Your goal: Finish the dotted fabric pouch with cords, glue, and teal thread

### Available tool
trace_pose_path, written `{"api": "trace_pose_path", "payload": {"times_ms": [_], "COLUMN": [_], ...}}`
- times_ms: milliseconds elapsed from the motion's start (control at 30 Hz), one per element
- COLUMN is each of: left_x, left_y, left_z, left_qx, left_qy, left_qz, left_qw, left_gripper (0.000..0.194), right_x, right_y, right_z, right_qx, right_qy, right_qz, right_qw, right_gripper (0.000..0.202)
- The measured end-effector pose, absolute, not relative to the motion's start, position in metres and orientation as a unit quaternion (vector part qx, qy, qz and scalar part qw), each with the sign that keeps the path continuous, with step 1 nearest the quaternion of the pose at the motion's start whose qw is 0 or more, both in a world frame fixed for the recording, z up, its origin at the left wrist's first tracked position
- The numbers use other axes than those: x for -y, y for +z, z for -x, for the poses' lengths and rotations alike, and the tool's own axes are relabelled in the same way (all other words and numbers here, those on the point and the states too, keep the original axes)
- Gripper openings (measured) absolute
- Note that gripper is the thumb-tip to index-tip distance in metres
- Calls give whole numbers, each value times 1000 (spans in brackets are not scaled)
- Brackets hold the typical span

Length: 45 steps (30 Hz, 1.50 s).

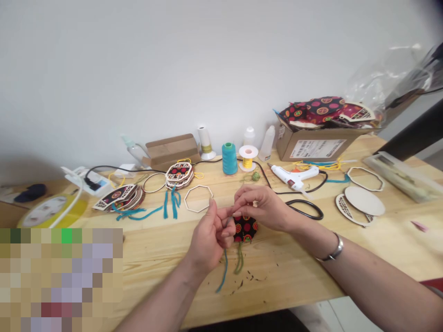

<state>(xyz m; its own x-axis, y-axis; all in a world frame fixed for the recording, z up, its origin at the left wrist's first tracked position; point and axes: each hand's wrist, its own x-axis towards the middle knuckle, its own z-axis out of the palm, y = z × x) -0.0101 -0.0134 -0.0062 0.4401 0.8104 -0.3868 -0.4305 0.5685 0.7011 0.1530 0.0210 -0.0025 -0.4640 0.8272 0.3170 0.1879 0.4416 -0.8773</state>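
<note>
My left hand (pixel 212 235) is closed above the middle of the table, its fingers curled near the fingertips of my right hand (pixel 258 207). The right fingers are pinched together; what either hand holds is too small to make out. Below them a dark patterned fabric piece (pixel 246 228) shows red and orange motifs, partly hidden by the hands. A green cord (pixel 239 260) hangs from its lower edge onto the wood, and a teal cord (pixel 225 272) comes out under my left hand.
Behind the hands stand a teal thread cone (pixel 229 159), a yellow thread spool (pixel 248 159) and a white glue gun (pixel 294 176). An octagonal frame (pixel 198 198) and stacked patterned pieces (pixel 179 175) lie left. A filled cardboard box (pixel 311 145) is back right.
</note>
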Motion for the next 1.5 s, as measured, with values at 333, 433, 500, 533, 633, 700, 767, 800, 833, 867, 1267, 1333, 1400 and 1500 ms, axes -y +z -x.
{"api": "trace_pose_path", "payload": {"times_ms": [333,433,500,533,633,700,767,800,833,867,1267,1333,1400,1500], "left_x": [14,15,15,15,16,16,15,15,15,14,13,13,14,14], "left_y": [-5,-5,-5,-5,-6,-7,-7,-7,-7,-7,-9,-8,-8,-8], "left_z": [5,3,3,3,3,4,4,4,4,4,7,6,6,5], "left_qx": [-412,-426,-434,-438,-443,-443,-444,-445,-447,-449,-458,-459,-458,-455], "left_qy": [426,428,429,429,424,417,410,407,406,405,422,427,428,433], "left_qz": [-316,-328,-337,-340,-354,-363,-368,-369,-371,-373,-362,-354,-351,-345], "left_qw": [741,727,717,713,706,706,707,707,706,704,693,694,695,697], "left_gripper": [27,24,23,23,21,21,20,20,20,21,21,22,22,22], "right_x": [-21,-21,-21,-21,-22,-22,-22,-22,-21,-21,-41,-48,-51,-49], "right_y": [0,2,2,3,3,4,4,4,4,5,5,3,-1,-6], "right_z": [-156,-157,-157,-157,-157,-157,-158,-158,-159,-159,-183,-193,-197,-192], "right_qx": [773,779,783,784,791,795,797,797,797,797,686,675,700,751], "right_qy": [348,336,331,327,319,317,320,322,324,327,164,103,73,66], "right_qz": [374,382,383,385,388,388,386,386,385,384,532,584,603,592], "right_qw": [376,367,362,359,349,342,337,336,334,332,468,440,377,285], "right_gripper": [12,13,13,13,14,14,14,14,14,14,11,11,13,16]}}
